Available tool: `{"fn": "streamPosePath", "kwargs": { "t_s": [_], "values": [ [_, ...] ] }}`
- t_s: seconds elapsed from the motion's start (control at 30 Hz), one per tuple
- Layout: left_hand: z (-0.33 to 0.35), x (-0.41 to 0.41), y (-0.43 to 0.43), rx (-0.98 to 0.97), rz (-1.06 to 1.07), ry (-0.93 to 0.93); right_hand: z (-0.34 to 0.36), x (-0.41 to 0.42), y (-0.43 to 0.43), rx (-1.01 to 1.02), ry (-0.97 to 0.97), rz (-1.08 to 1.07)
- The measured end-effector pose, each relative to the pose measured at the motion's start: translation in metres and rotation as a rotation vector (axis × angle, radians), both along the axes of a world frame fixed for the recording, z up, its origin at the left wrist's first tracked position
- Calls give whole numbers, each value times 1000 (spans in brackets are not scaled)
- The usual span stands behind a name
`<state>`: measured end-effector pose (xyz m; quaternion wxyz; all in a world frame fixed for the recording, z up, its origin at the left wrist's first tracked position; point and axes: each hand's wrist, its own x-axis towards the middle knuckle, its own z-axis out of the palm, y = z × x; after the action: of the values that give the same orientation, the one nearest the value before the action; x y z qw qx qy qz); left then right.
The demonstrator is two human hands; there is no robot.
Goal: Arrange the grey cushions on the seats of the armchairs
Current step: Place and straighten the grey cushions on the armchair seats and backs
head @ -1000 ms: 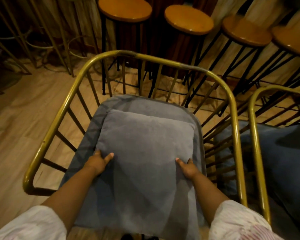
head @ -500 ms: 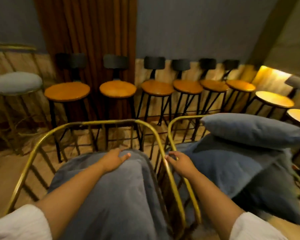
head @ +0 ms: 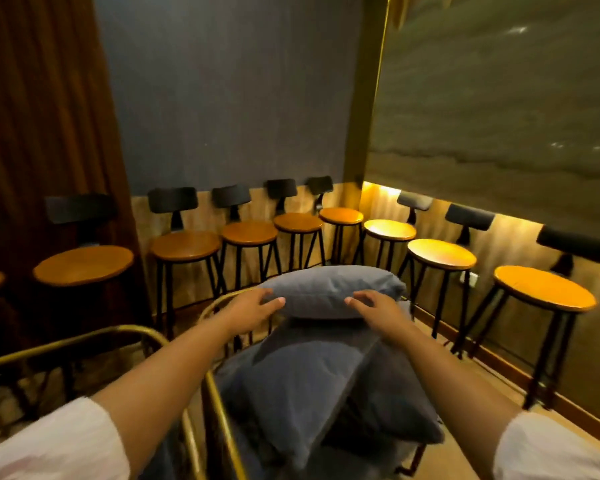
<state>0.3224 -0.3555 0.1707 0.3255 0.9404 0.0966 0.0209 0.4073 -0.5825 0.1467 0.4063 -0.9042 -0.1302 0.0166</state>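
Round wooden bar stools [head: 185,245] are lining a dark blue wall [head: 229,91]. A brown curtain [head: 42,109] is hanging left. Warm light [head: 378,188] is glowing along the right wall.

Brass-framed armchair [head: 219,407], grey cushions [head: 302,386] piled on seat
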Motion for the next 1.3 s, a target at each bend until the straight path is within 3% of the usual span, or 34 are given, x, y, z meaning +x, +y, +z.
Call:
{"fn": "streamPosePath", "kwargs": {
  "t_s": [0.3, 0.67, 0.77, 0.87, 1.03, 1.3],
  "values": [
    [-2, 107, -91, -10, -19, 37, 26, 112, -85, 34, 35, -63],
    [-8, 265, 3, -14, 77, 27, 11, 271, -2, 106, 108, -119],
    [-36, 315, 29, -36, 96, 60, -14, 330, 24, -14, 138, -180],
    [-78, 357, 49, 44, 110, 112, -50, 381, 37, -168, 235, -388],
    [-127, 408, 67, 62, 114, 244, -106, 410, 30, -389, 414, -563],
    [-160, 446, 72, -342, 283, 418, -183, 356, -25, -231, 252, -611]
  ]
}}
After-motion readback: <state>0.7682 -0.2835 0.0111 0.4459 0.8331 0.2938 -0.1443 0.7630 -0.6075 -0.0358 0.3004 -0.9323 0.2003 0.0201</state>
